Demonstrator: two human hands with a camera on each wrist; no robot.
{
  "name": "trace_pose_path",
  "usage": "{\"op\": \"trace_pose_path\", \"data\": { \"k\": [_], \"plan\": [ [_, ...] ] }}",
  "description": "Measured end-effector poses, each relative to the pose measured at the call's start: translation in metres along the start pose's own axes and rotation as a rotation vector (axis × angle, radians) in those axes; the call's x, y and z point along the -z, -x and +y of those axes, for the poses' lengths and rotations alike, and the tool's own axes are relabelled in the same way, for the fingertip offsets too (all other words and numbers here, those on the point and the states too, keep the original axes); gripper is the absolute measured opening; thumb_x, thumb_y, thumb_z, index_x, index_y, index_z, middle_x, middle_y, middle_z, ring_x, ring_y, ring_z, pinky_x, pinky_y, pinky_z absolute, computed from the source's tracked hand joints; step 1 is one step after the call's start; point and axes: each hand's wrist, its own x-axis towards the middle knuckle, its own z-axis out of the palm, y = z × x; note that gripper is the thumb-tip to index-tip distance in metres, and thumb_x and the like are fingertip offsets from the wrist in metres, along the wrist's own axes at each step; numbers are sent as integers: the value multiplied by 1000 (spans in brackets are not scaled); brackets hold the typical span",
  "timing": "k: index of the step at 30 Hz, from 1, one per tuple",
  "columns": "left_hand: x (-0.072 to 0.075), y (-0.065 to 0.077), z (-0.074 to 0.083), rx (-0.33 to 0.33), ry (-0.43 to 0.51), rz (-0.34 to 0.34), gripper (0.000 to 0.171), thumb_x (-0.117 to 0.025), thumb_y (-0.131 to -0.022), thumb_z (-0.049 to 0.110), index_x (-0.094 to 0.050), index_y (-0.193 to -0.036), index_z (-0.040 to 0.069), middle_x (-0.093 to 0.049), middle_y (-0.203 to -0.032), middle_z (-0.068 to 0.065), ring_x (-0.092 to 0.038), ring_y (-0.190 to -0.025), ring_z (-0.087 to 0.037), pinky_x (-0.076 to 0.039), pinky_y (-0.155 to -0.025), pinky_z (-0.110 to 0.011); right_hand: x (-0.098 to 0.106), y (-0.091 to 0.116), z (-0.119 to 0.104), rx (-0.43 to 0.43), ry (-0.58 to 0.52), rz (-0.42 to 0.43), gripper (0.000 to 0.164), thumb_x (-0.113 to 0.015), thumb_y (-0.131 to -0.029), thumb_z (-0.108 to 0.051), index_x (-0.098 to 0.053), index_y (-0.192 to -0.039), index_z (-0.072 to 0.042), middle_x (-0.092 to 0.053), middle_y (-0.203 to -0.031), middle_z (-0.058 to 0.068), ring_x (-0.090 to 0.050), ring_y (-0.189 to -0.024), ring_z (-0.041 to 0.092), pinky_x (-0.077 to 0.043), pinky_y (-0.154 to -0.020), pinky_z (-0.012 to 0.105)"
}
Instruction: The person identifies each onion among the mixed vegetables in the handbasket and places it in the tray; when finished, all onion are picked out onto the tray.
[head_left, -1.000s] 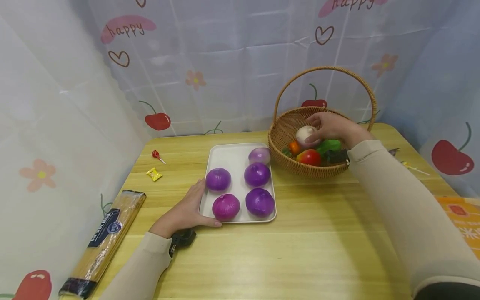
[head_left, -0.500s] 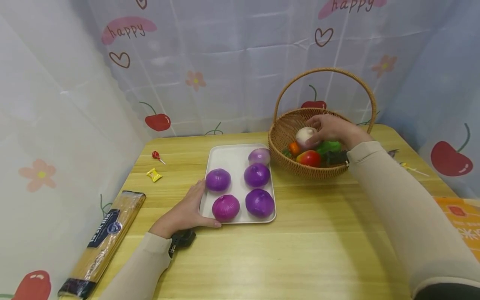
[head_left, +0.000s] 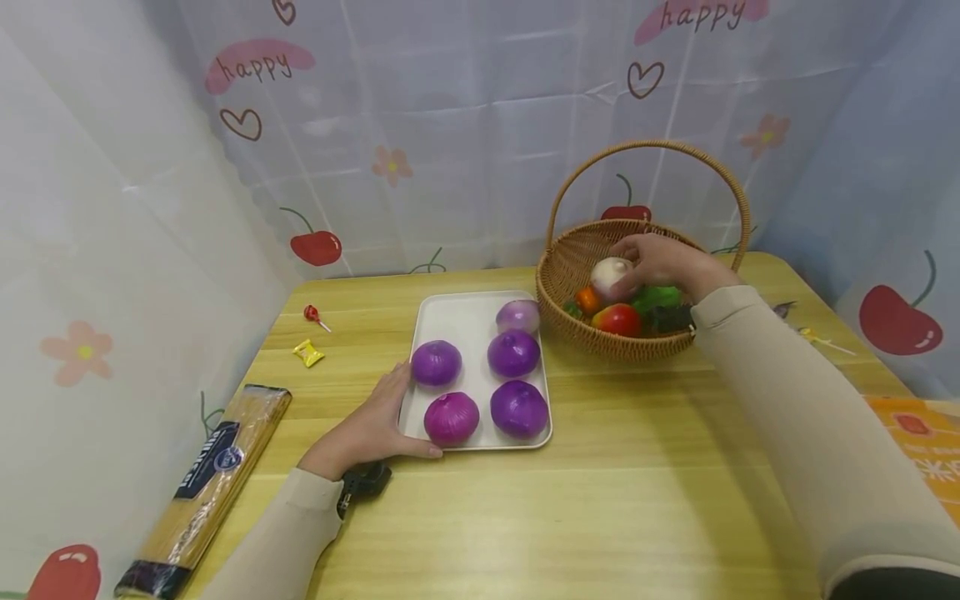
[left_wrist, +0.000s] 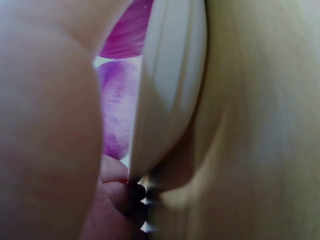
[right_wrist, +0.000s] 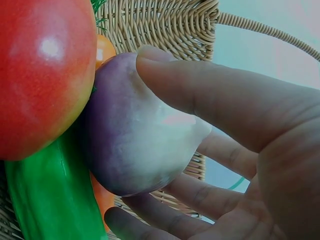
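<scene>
My left hand (head_left: 372, 423) holds the front left corner of a white tray (head_left: 454, 313), thumb along its front edge and fingers along its left side. Several purple onions (head_left: 519, 409) sit in the tray, with a paler onion (head_left: 517, 317) at its back right. In the left wrist view the fingers bend at the tray's rim (left_wrist: 172, 75). Inside a wicker basket (head_left: 547, 292), my right hand (head_left: 666, 260) grips a purple-and-white onion (right_wrist: 135, 135). Its thumb lies across the top, with the other fingers around the far side. A red mango-like fruit (right_wrist: 45, 65) lies beside the onion.
A green vegetable (right_wrist: 47, 190) and a small orange one (head_left: 587, 299) share the basket, whose tall handle (head_left: 652, 144) arches above. On the left lie a lollipop (head_left: 313, 315), a yellow-wrapped candy (head_left: 307, 352) and a noodle packet (head_left: 210, 487). An orange packet (head_left: 918, 437) lies at right.
The head view has shifted slightly, so everything sits a little lower in it. Both hands keep their places, the left at the tray and the right on the onion in the basket.
</scene>
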Motion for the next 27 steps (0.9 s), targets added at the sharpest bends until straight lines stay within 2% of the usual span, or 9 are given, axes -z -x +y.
{"op": "trace_pose_path", "data": {
  "k": [5,15,27],
  "plan": [
    [1,0,0,9,-2,-5,148,-95,-64,66,-1,-171,26,-9,-175,1,-6,-159,-30,-6,-125,-56,0,1,-2,-5,5,-7,78,-86,-90,-20,-46,-151,7,-46,-147,35,-51,-124,48,-44,-102,62],
    [3,-1,2,44,-13,-10,148,-94,-65,68,-3,-171,21,-9,-175,-5,-5,-159,-35,-4,-125,-55,-1,-5,1,24,68,8,75,-86,-90,-21,-48,-149,6,-51,-140,34,-54,-115,44,-47,-95,59],
    [-1,1,-2,13,8,-5,149,-96,-63,65,-1,-171,27,-8,-175,1,-6,-159,-30,-6,-125,-57,-5,-1,2,21,97,36,74,-87,-90,-26,-53,-147,5,-55,-138,31,-56,-112,42,-49,-95,58]
  ]
}}
